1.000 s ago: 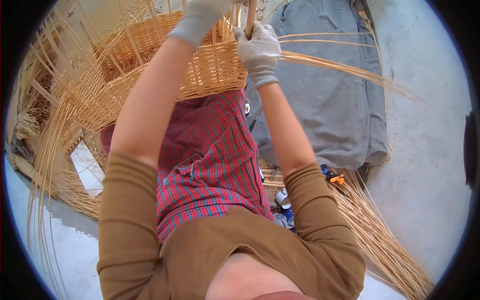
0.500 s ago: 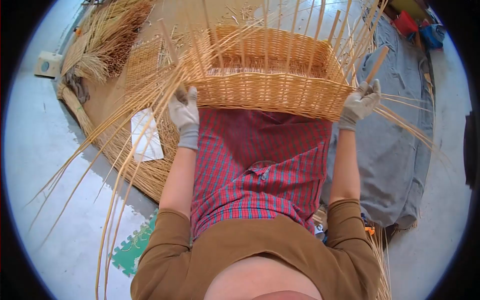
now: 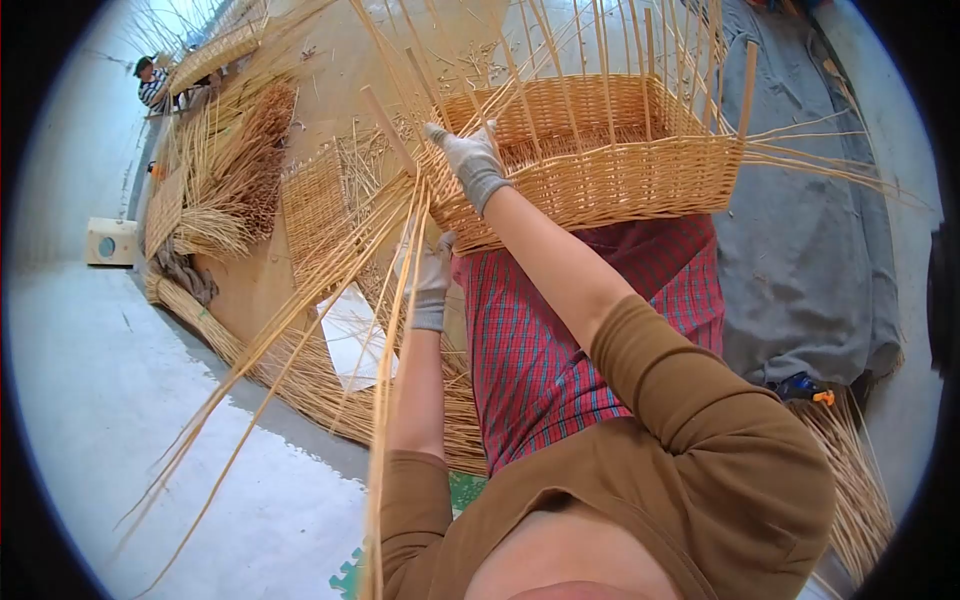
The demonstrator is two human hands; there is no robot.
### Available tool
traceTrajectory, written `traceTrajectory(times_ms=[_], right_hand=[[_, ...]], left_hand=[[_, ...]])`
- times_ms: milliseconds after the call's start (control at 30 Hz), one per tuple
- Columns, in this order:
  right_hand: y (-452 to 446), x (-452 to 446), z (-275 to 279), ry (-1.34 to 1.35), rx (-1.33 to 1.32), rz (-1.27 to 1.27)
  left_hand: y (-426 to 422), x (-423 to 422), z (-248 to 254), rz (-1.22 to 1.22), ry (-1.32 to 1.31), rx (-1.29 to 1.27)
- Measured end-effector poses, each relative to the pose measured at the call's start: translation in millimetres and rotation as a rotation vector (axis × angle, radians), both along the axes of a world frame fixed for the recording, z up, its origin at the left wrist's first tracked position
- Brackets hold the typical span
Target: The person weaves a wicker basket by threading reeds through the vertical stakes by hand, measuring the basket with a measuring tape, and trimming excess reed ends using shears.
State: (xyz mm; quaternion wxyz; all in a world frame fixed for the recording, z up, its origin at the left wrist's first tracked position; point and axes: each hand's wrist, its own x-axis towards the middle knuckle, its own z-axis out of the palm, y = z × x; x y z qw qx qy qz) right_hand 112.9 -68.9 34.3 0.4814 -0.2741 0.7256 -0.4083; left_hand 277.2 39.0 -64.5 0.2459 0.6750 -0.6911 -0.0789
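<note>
A half-woven wicker basket (image 3: pixel 610 185) with upright stakes rests over a red plaid cloth (image 3: pixel 590 340) on the lap. My right hand (image 3: pixel 470 162), in a pale glove, reaches across to the basket's left end and grips its rim near the corner. Lower down, my left hand (image 3: pixel 428 270), gloved too, holds the basket's bottom left corner; long loose canes (image 3: pixel 385 350) partly cover its fingers. These canes trail from that corner toward the lower left. A thick wooden stick (image 3: pixel 388 128) stands at the left corner, and another stick (image 3: pixel 748 90) at the right.
A grey cloth (image 3: pixel 800 230) covers something at right. Bundles of cane (image 3: pixel 240 190) and a flat woven panel (image 3: pixel 315 205) lie at left, near a white sheet (image 3: pixel 355 335). Another person (image 3: pixel 152 85) is far back at upper left. More canes (image 3: pixel 845 480) lie at lower right.
My right hand has left the basket's right end and crossed to its left end. My left hand has moved lower on the left corner. The basket has turned slightly and sits farther right in view.
</note>
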Motion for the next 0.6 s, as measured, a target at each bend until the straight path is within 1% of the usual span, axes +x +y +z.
traceTrajectory(times_ms=[33, 67, 100, 133, 167, 200, 233, 267, 300, 333, 367, 400, 433, 467, 500, 533, 567, 600], right_hand=[[1, 0, 0, -0.047, 0.009, -0.039], [-2, 6, -5, 0.011, 0.006, -0.129], [-1, 10, -10, 0.009, 0.015, -0.141], [0, 13, -9, 0.039, -0.061, -0.204], [1, 16, -8, 0.072, -0.133, -0.269], [3, 20, -7, 0.203, -0.211, -0.254], [2, 23, -14, 0.216, -0.193, -0.269], [1, 27, -16, 0.080, -0.476, -0.246], [-1, 29, -19, -0.064, -0.764, -0.214], [-2, 28, -23, -0.058, -0.755, -0.217], [0, 23, -10, -0.107, -0.733, -0.077], [0, 19, 6, -0.158, -0.713, 0.067], [1, 13, 23, -0.159, -0.705, 0.069], [0, 3, 42, -0.179, -0.526, 0.295], [-4, -6, 49, -0.194, -0.342, 0.513], [-22, -6, 46, 0.246, -0.407, 0.692], [-25, 0, 49, 0.245, -0.403, 0.693], [-22, 6, 55, 0.347, -0.743, 0.375]], left_hand=[[-4, 8, -4, -0.008, -0.002, 0.004], [-6, 12, -1, -0.052, -0.132, 0.000], [-8, 16, 3, -0.100, -0.264, -0.006], [-17, 17, -5, -0.143, 0.043, -0.192], [-20, 25, -10, -0.159, 0.042, -0.185], [-20, 30, -17, -0.146, 0.029, -0.103], [-16, 26, -14, -0.133, 0.019, -0.015], [-15, 17, 6, -0.129, -0.070, 0.080], [-19, 21, -2, -0.138, -0.066, 0.086], [-21, 25, -12, -0.154, -0.024, 0.080], [-21, 29, -23, -0.168, 0.019, 0.074], [-15, 20, -1, -0.180, -0.038, 0.058], [-14, 23, -5, -0.178, -0.037, 0.065], [-17, 27, -11, -0.185, 0.028, 0.077], [-18, 23, -7, -0.197, 0.095, 0.087], [-17, 20, -3, -0.185, 0.164, 0.095], [-19, 19, 1, -0.184, 0.165, 0.099], [-20, 19, 1, -0.182, 0.146, 0.120]])
